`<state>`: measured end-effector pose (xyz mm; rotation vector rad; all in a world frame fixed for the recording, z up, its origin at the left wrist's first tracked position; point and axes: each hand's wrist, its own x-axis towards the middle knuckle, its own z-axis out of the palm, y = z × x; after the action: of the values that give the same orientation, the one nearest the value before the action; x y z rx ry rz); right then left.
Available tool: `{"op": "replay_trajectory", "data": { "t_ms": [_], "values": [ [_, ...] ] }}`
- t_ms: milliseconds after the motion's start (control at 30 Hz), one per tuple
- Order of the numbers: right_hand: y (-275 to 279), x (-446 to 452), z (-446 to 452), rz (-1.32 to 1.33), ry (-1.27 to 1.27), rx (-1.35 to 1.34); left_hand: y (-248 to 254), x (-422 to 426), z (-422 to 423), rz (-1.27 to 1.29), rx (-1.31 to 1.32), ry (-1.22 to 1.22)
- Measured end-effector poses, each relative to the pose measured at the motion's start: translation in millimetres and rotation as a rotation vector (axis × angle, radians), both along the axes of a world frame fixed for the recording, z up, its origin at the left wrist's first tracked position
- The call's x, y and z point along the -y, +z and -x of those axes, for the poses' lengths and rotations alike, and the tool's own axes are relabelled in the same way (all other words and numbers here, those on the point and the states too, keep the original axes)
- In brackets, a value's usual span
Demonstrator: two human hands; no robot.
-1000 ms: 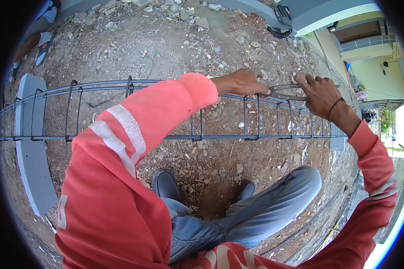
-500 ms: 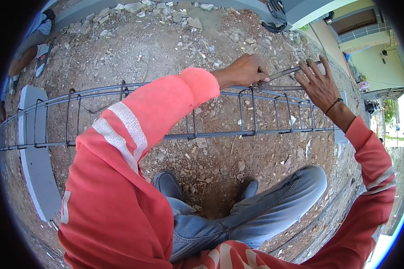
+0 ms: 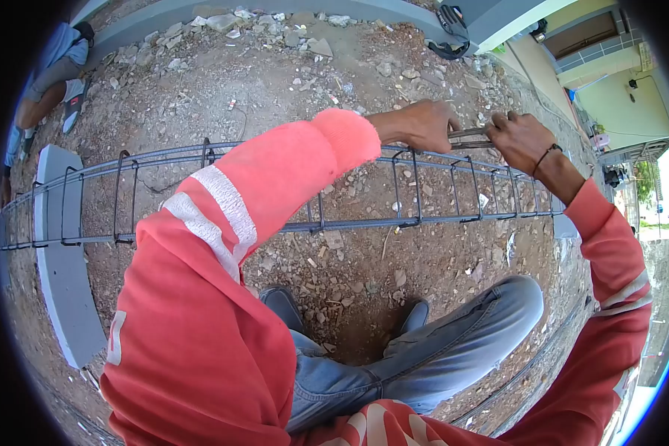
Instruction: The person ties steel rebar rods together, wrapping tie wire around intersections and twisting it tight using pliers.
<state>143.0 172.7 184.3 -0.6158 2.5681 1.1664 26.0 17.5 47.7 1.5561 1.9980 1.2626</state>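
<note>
A long cage of steel bars [image 3: 364,223] with square ties runs across the view. My right hand [image 3: 522,141] is wrapped round the handles of metal pincers [image 3: 470,138], which are nearly closed and lie level over the far bars. At the jaw end of the pincers, my left hand [image 3: 427,126] has its fingers bent together just above the far bars. Whatever it pinches is hidden behind the fingers.
Grey beams [image 3: 63,260] cross under the cage at left and right. Another person [image 3: 48,82] is at the upper left. A black bag [image 3: 451,31] lies by the wall at the top. Rubble [image 3: 215,22] covers the ground; my knees are below the cage.
The pincers' handles were spread wide half a second ago, with my right hand's fingers apart; they are now squeezed together. My left hand has shifted slightly right.
</note>
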Motion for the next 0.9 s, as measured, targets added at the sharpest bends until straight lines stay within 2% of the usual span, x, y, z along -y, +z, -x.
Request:
{"op": "replay_trajectory", "data": {
  "t_ms": [33,67,100,167,233,267,300,367,433,500,533,567,633,733,800,867,900],
  "values": [
    [8.8,6.6,10.1,0.001,-0.002,-0.002,6.4,-6.9,-5.9,0.028,-0.051,-0.084],
    [17.0,13.8,21.5,-0.027,-0.047,0.107,10.9,-13.7,-14.2,0.029,-0.056,-0.085],
    [22.9,21.6,31.7,-0.056,-0.092,0.216,10.3,-24.7,-22.3,-0.039,0.039,-0.040],
    [27.4,34.4,50.0,-0.007,-0.076,0.201,12.9,-37.1,-33.7,-0.109,0.135,0.000],
    [33.7,57.0,71.5,0.010,-0.774,0.446,19.0,-41.5,-39.0,-0.008,0.276,0.250],
    [37.8,60.4,73.2,0.162,-1.004,0.423,20.5,-36.0,-35.1,-0.084,0.215,0.205],
    [39.3,59.4,75.5,0.160,-1.003,0.416,15.5,-42.0,-29.9,-0.089,0.211,0.205],
    [38.0,53.0,78.6,0.226,-0.973,0.525,-2.9,-59.3,-18.8,-0.124,0.207,0.099],
    [35.3,48.2,67.8,0.175,-0.901,0.520,1.9,-55.8,-18.3,-0.147,0.244,0.024],
    [36.5,51.7,38.7,-0.137,-0.271,0.200,8.0,-50.3,-14.6,-0.173,0.285,-0.051],
    [27.0,43.6,25.8,-0.112,-0.151,0.054,9.1,-48.9,-11.2,-0.166,0.446,-0.113],
    [20.8,27.9,19.4,-0.114,-0.163,0.058,10.0,-47.6,-8.1,-0.155,0.607,-0.179],
    [14.4,-2.8,10.4,-0.110,0.382,-0.305,11.6,-47.2,-3.3,-0.078,0.654,-0.228],
    [12.3,-12.9,22.3,-0.032,0.418,-0.314,12.6,-41.6,5.7,-0.046,0.828,-0.417],
    [13.2,-8.8,28.5,-0.024,0.411,-0.290,9.8,-44.2,9.8,-0.053,0.825,-0.415],
    [18.2,0.3,31.9,-0.116,0.196,-0.158,13.3,-47.5,5.0,-0.057,0.824,-0.428],
    [15.4,-4.2,31.6,-0.116,0.183,-0.158,20.9,-44.8,-2.8,-0.010,0.536,-0.177]
  ]
}}
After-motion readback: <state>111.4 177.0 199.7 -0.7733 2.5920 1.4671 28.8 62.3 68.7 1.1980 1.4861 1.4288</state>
